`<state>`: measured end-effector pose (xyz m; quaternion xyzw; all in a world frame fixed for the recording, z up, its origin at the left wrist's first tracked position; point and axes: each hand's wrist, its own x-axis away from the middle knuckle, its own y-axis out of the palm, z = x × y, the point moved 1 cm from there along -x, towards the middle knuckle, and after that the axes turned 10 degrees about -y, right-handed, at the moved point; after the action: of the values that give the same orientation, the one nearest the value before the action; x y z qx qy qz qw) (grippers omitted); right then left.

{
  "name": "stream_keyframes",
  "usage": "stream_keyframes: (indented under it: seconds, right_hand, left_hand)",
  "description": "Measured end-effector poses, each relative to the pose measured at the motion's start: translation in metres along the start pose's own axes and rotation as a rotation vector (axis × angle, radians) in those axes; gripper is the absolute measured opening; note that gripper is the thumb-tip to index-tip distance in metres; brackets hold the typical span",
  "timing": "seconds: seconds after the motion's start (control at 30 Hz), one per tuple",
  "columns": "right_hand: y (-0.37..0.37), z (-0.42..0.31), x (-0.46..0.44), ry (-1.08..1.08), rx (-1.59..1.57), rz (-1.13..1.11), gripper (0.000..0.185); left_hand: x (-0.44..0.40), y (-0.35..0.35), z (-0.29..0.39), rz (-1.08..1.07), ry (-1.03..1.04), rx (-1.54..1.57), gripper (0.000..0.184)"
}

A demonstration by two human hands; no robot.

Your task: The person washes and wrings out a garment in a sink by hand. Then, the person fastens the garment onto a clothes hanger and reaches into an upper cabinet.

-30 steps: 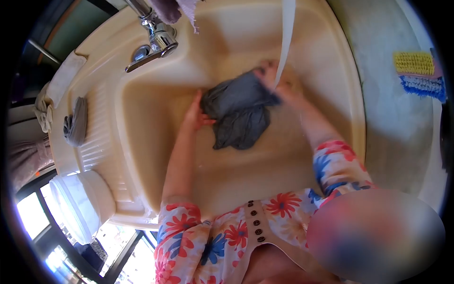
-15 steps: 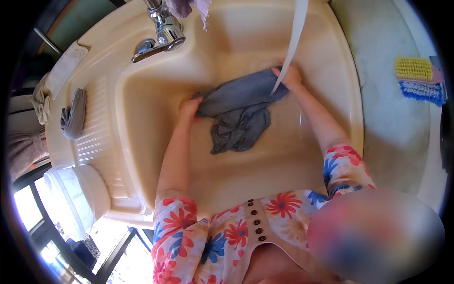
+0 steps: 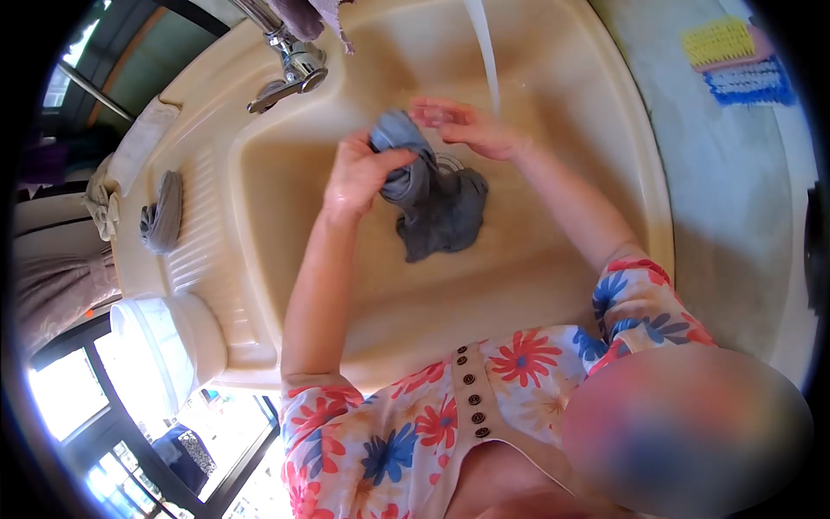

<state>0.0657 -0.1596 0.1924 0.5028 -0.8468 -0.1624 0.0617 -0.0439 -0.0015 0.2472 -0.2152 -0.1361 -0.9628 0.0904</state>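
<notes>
A wet grey cloth (image 3: 443, 216) is bunched up at its top, and its lower part hangs and spreads toward the floor of the beige sink (image 3: 519, 268). My left hand (image 3: 356, 173) is closed around the gathered upper end, thumb across the front. Just right of that end is my right hand (image 3: 471, 128), fingers stretched out and loosely apart, holding nothing. A thin white stream of water (image 3: 486, 52) falls behind the right hand. The drain (image 3: 450, 162) shows partly, behind the cloth.
A chrome tap (image 3: 298, 65) stands at the sink's back left, with a purple cloth beside it. On the ribbed drainboard (image 3: 203, 233) lies a folded grey cloth (image 3: 162, 212); a white bucket (image 3: 169, 346) is nearby. Scrub brushes (image 3: 735, 60) lie on the right ledge.
The cloth was stretched wide between both hands; now its upper part is gathered up in my left hand. My right hand has let go and moved left, out of the water stream.
</notes>
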Motion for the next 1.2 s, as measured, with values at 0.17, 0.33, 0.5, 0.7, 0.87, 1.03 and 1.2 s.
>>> stream_keyframes:
  seconds: [0.17, 0.33, 0.5, 0.7, 0.87, 1.03, 1.2]
  right_hand:
    - [0.032, 0.006, 0.009, 0.274, -0.188, -0.541, 0.064]
    - [0.031, 0.003, 0.021, 0.477, 0.032, -0.568, 0.056]
    - [-0.103, 0.067, 0.038, 0.430, 0.421, 0.131, 0.030]
    - [-0.059, 0.107, 0.060, 0.485, 1.435, 0.217, 0.024]
    - [-0.100, 0.084, 0.054, 0.401, 1.112, 0.421, 0.017]
    - [0.039, 0.078, 0.025, -0.025, 1.253, -0.097, 0.026]
    - [0.154, 0.012, 0.031, -0.693, 0.818, -0.216, 0.025]
  left_hand:
    - [0.059, 0.026, 0.098, 0.004, 0.331, 0.327, 0.016]
    - [0.065, -0.002, 0.110, 0.126, 0.382, 0.225, 0.025]
    - [0.014, -0.090, -0.028, 0.510, -0.143, 0.008, 0.038]
    - [-0.022, -0.053, -0.123, 0.389, -0.563, -0.025, 0.044]
    - [-0.024, -0.028, -0.112, 0.440, -0.601, 0.043, 0.051]
    - [-0.034, -0.022, -0.139, 0.337, -0.703, 0.608, 0.049]
    - [-0.014, -0.045, -0.185, -0.096, -0.371, 0.812, 0.035]
